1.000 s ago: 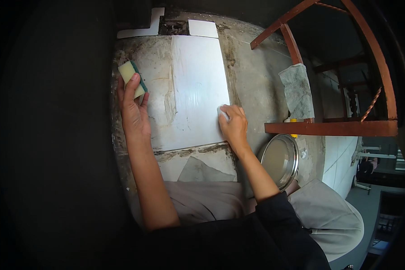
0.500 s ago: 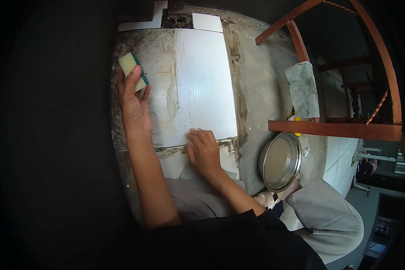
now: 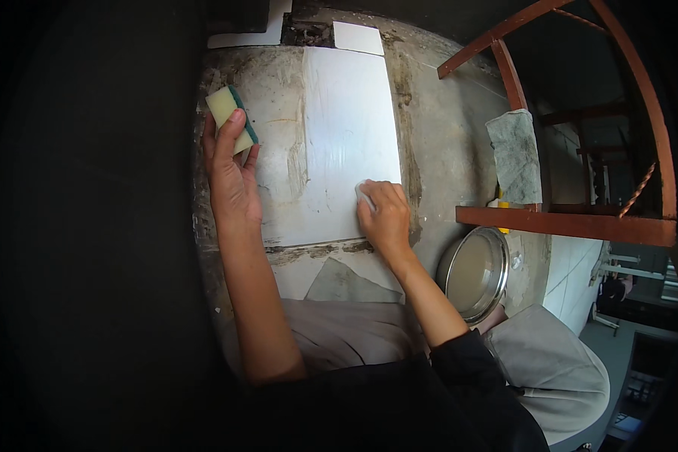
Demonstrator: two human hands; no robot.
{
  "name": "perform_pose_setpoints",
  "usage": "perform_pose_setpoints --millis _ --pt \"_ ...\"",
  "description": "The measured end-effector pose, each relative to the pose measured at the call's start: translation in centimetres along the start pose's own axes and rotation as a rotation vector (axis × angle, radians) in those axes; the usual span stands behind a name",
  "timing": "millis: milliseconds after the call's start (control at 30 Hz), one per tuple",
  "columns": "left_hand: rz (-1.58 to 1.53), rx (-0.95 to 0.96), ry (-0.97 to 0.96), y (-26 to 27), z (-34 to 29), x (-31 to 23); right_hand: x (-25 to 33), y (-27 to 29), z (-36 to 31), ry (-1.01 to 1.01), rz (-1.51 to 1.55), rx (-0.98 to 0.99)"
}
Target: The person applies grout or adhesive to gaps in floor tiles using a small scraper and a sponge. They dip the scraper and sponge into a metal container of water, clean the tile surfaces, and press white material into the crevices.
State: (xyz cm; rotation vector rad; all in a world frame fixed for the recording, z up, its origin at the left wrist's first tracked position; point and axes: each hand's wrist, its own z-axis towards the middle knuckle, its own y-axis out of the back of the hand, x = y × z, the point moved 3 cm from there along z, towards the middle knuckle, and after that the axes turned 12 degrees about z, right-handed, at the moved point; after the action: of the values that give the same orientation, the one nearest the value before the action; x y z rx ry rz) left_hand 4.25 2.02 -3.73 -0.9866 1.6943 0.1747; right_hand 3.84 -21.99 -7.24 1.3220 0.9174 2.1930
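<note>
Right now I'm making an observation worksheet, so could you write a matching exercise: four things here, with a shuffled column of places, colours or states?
1. Sponge
2. Metal basin
3. Wooden frame
4. Right hand

A. Reddish-brown, with a grey cloth draped on it
B. At the white panel, holding a pale piece
C. In the left hand
D. Contains cloudy liquid

Pairs: 1-C, 2-D, 3-A, 4-B

A tile (image 3: 346, 120) is laid centrally, with a smaller tile (image 3: 358, 38) placed behind it. At its left side, a sponge (image 3: 224, 108) is held in the left hand (image 3: 232, 177); its right front part is covered by the right hand (image 3: 386, 218). To the right, a basin (image 3: 502, 264) is set before a frame (image 3: 565, 224), over which a cloth (image 3: 516, 154) is draped.
</note>
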Motion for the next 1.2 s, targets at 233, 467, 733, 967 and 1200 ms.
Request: perform_pose_setpoints --millis 233,467,733,967,1200 --pt "-0.031 -0.01 0.005 -0.2 0.4 0.4 -3.1 -2.0 8.9 -0.103 -0.052 -0.04" --pt "-0.031 -0.068 0.013 0.1 0.1 0.1 2.6 -0.3 -3.4 -0.009 0.06 0.012" --pt "-0.02 -0.015 0.018 -0.6 0.1 0.5 -2.3 -2.6 8.9 -0.053 -0.023 -0.101" --pt "0.0 -0.02 0.029 0.2 0.5 0.5 1.1 -0.4 -0.9 0.036 0.047 0.024" --pt "-0.033 0.004 0.013 0.4 0.2 0.6 -1.5 -0.8 2.5 0.0 0.038 -0.023"
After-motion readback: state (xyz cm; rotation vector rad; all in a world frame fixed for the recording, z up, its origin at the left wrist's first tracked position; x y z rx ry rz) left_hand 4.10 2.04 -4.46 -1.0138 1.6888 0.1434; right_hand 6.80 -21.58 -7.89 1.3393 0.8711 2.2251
